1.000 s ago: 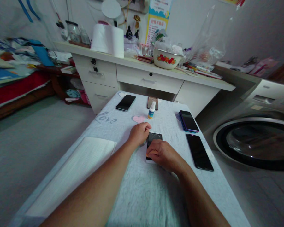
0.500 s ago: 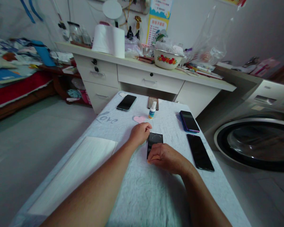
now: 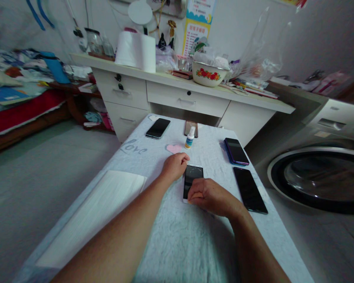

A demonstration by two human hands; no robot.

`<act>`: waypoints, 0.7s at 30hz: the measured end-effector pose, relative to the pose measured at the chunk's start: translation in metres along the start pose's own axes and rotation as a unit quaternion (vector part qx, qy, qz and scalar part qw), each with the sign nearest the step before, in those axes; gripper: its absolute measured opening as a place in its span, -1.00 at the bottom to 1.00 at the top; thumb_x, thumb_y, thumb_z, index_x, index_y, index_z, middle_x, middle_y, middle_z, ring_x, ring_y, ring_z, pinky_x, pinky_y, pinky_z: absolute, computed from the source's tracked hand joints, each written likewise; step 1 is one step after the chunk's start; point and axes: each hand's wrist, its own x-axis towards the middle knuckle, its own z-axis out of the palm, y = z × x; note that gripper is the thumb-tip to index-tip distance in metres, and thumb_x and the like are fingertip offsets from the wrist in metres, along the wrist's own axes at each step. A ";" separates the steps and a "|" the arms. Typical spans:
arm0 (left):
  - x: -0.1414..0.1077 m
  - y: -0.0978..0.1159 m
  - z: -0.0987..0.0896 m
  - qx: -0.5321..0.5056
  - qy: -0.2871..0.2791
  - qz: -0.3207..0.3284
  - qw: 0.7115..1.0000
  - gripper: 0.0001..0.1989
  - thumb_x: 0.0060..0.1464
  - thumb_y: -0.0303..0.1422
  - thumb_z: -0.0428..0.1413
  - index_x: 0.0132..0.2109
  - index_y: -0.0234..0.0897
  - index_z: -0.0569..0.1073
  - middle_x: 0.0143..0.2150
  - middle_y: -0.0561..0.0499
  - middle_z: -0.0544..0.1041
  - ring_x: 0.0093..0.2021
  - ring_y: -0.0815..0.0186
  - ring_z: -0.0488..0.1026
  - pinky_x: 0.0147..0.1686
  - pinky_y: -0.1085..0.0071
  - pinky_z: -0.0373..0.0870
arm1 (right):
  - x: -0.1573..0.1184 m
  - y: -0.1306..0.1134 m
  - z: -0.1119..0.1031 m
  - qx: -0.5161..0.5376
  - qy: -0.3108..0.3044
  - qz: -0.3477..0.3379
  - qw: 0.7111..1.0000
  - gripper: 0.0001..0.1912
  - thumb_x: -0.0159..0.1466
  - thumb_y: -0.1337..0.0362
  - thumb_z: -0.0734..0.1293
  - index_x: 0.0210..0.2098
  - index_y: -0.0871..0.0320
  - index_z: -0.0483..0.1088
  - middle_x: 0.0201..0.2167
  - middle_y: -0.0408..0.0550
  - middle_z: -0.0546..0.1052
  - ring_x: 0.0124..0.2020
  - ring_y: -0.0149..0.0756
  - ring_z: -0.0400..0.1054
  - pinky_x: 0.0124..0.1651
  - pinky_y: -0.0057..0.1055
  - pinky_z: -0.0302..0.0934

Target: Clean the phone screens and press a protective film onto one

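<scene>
A white-framed phone with a dark screen (image 3: pixel 194 173) lies face up in the middle of the cloth-covered table. At its upper left edge rests my left hand (image 3: pixel 175 166), its fingers curled closed. My right hand (image 3: pixel 205 194) is over the phone's lower right part, fingertips pinched together near the bottom edge; whether something small is between them is hidden. Just beyond the phone stands a small white spray bottle (image 3: pixel 189 138) with a blue and yellow label.
Other phones lie at the back left (image 3: pixel 158 128), behind the bottle (image 3: pixel 195 129), and on the right (image 3: pixel 236 151), (image 3: pixel 249 190). A pale folded sheet (image 3: pixel 97 214) is at the left. Behind stands a white desk (image 3: pixel 171 80); at right, a washing machine (image 3: pixel 336 129).
My right hand has shifted slightly right along the phone's bottom edge, uncovering its lower left corner. My left hand stays in place.
</scene>
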 end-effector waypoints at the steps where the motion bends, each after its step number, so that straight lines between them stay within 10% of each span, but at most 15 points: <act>1: 0.000 0.000 0.000 0.001 0.000 -0.002 1.000 -0.77 0.05 -0.51 0.04 -0.21 -0.27 0.56 -0.35 0.03 0.58 -0.32 0.34 0.48 -0.29 0.46 0.34 | 0.002 0.000 0.002 -0.007 0.003 -0.010 1.000 -0.80 0.21 0.51 0.29 -0.40 0.18 0.53 -0.40 -0.11 0.52 -0.34 -0.38 0.37 -0.22 -0.47 0.23; 21: 0.000 -0.002 0.002 -0.008 0.004 0.007 1.000 -0.78 0.04 -0.52 0.04 -0.22 -0.28 0.55 -0.35 0.02 0.58 -0.34 0.34 0.47 -0.32 0.46 0.32 | -0.012 0.004 -0.005 -0.064 -0.004 0.037 0.997 -0.77 0.16 0.51 0.25 -0.44 0.16 0.51 -0.42 -0.13 0.52 -0.35 -0.37 0.36 -0.24 -0.48 0.18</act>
